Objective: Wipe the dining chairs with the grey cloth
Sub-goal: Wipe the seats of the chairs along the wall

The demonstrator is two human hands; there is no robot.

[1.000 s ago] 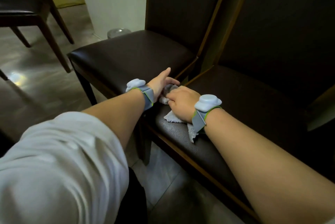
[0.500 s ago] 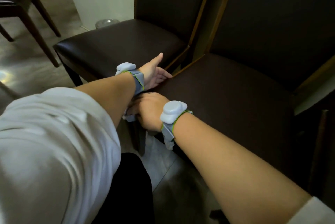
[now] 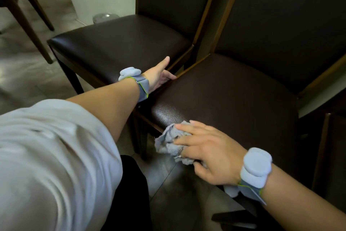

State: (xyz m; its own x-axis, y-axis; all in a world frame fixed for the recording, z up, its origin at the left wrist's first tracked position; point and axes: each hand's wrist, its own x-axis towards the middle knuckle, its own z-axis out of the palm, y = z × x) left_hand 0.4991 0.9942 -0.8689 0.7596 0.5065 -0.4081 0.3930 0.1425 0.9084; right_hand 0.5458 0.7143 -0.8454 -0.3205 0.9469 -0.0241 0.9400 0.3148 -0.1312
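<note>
Far left: white fabric sleeve [image 3: 46,156], then left chair [image 3: 116,43] with smooth dark-brown leatherette seat on a dark wood frame, left hand [image 3: 159,77] resting at its right seat edge, fingers straight and relaxed, holding nothing. Right of that, right chair [image 3: 234,96] has pebbled brown leatherette, glossy at the rounded front corner. Crumpled, fuzzy grey cloth [image 3: 168,142] sits on that corner, right hand [image 3: 207,152] pressing it flat-fingered; pale blue wristbands on both wrists.

Crumpled grey cloth [image 3: 169,141] bunched on the front edge of the near dining chair [image 3: 234,103], dark brown leather seat in a wooden frame; second matching chair [image 3: 119,43] just beside, left.
</note>
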